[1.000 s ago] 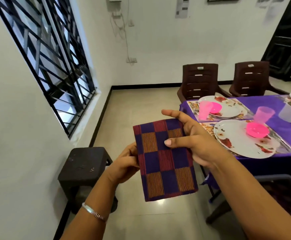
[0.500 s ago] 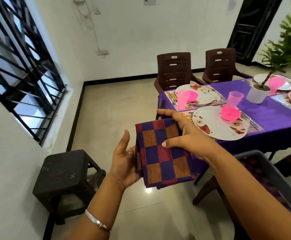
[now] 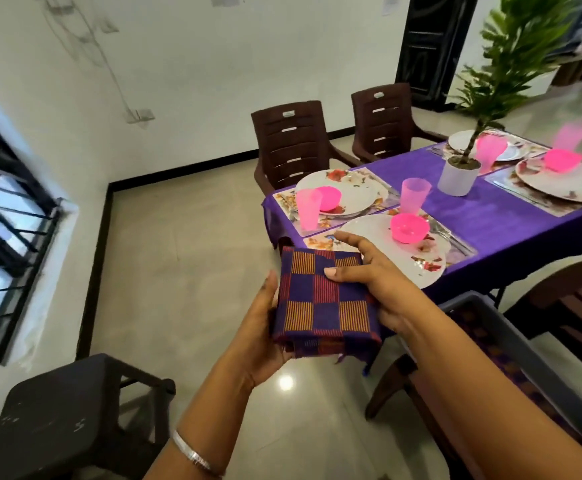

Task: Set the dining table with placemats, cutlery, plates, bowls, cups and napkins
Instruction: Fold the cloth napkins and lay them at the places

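Pale floor tiles (image 3: 185, 271) lie under me, with a dark stool (image 3: 71, 417) at my lower left. My left hand (image 3: 265, 327) lies flat beneath the folded checked napkin (image 3: 324, 303), fingers straight along its left edge, while my right hand (image 3: 376, 285) pinches its right side, thumb on top. Just beyond, the purple-clothed surface (image 3: 483, 216) carries the nearest plate (image 3: 417, 254) with a pink bowl (image 3: 409, 228) and cup (image 3: 416, 195) on a placemat (image 3: 320, 242). Farther off stand a potted plant (image 3: 459, 174) and two brown chairs (image 3: 293, 143).
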